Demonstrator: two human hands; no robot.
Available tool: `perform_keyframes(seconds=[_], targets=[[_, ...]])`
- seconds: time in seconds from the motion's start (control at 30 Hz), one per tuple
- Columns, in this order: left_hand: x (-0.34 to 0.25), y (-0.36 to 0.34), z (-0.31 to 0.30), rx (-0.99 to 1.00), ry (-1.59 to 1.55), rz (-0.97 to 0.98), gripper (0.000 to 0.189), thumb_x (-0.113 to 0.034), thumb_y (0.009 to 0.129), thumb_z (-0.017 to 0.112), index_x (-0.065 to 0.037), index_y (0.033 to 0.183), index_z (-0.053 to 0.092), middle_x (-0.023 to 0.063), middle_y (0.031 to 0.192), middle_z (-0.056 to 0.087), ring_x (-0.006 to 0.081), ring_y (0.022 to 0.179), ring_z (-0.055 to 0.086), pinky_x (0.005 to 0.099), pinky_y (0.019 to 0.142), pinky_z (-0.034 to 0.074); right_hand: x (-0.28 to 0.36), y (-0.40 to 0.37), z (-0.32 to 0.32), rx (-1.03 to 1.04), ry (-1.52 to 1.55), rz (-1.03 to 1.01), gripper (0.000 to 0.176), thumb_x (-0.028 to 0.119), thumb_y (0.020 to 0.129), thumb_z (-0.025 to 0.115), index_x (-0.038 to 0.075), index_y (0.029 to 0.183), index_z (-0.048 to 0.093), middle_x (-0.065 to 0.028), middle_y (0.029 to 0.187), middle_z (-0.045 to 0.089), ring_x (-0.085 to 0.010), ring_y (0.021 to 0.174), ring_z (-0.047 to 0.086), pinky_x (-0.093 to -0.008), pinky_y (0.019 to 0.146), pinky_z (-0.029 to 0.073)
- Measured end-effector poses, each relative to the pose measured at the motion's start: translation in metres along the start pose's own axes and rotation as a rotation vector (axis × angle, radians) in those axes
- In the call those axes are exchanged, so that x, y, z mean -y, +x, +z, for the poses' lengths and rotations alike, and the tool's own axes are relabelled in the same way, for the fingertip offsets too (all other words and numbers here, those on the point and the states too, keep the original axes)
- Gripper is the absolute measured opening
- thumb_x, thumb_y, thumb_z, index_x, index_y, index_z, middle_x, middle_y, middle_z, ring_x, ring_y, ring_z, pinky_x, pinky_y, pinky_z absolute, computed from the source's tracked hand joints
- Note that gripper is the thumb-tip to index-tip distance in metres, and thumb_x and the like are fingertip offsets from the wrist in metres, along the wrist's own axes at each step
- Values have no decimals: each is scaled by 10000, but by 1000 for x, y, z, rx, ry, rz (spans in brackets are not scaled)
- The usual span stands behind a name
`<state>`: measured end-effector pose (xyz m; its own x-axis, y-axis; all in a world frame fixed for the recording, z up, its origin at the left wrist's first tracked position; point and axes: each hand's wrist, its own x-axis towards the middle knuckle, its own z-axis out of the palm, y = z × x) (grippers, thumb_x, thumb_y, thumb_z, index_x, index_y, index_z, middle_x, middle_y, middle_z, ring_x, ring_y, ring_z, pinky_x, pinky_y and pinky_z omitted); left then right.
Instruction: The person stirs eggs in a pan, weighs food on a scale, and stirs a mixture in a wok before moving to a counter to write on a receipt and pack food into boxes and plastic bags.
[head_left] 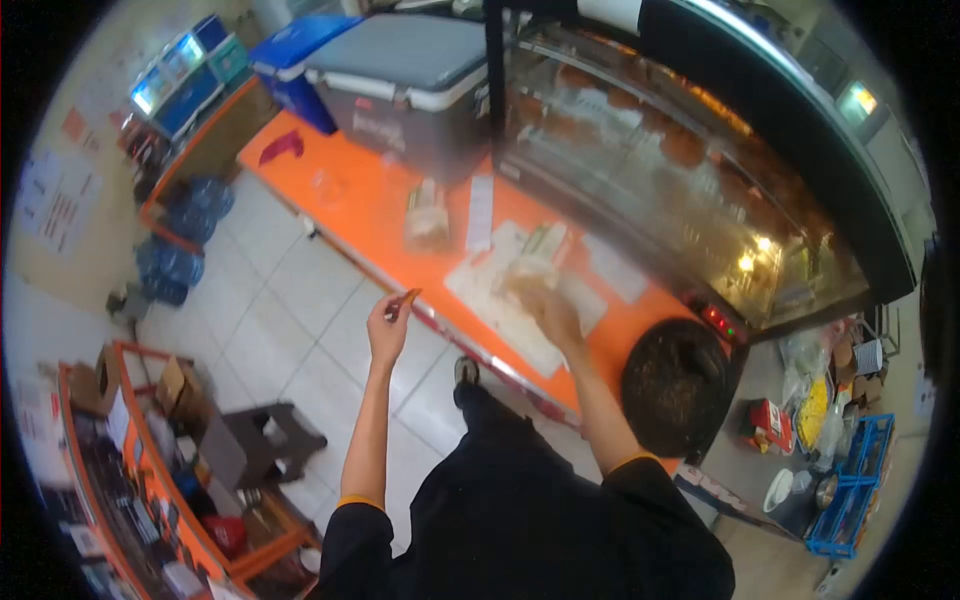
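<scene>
My left hand (387,328) is raised beside the front edge of the orange counter, fingers pinched on a small orange-brown strip (408,298) that I cannot name more exactly. Over the white board (483,283) on the counter is my right hand (552,312), blurred, with its fingers down at a pale packet (538,262). Whether those fingers grip the packet or only touch it cannot be made out. A similar clear packet (427,222) with a pale label stands farther left on the counter.
A glass display cabinet (620,150) with browned food inside borders the orange counter (375,215). Grey (410,100) and blue (300,75) coolers stand at the far end. A round dark chopping block (672,395) is at right. Behind on the left is a dark stool (260,440).
</scene>
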<state>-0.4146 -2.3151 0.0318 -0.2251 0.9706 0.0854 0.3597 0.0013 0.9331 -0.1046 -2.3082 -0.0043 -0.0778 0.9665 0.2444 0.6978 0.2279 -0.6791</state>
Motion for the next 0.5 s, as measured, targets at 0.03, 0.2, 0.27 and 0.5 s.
perform_keyframes(seconds=[0.03, 0.2, 0.27, 0.5], targets=[[9, 33, 7, 51, 56, 32, 196, -126, 863, 615, -21, 1027, 640, 44, 885, 646, 97, 809, 538, 253, 686, 480, -7, 15, 7, 30, 43, 40, 248, 171, 843, 597, 87, 1074, 632, -129, 971, 618, -306, 899, 601, -395, 796, 485], [57, 135, 47, 78, 365, 476, 238, -92, 842, 590, -77, 1074, 644, 119, 963, 651, 242, 822, 599, 334, 725, 496, 37, 94, -47, -306, 34, 119, 321, 183, 811, 654, 71, 1108, 605, -138, 1060, 587, -335, 1014, 552, -393, 887, 441], [70, 154, 57, 226, 471, 585, 263, -87, 833, 581, -64, 1091, 629, 146, 1045, 623, 306, 905, 579, 368, 808, 474, 83, 142, -118, -692, 127, 10, 311, 182, 825, 653, 44, 1097, 597, -127, 1058, 586, -291, 1003, 560, -376, 879, 438], [-9, 202, 92, 874, -107, 187, 327, -148, 876, 576, -37, 1182, 543, 128, 1182, 576, 228, 1040, 550, 342, 898, 416, 176, 257, -228, -1091, -68, 137, 301, 211, 856, 648, 6, 1062, 569, -63, 916, 598, -132, 840, 555, -272, 760, 447]])
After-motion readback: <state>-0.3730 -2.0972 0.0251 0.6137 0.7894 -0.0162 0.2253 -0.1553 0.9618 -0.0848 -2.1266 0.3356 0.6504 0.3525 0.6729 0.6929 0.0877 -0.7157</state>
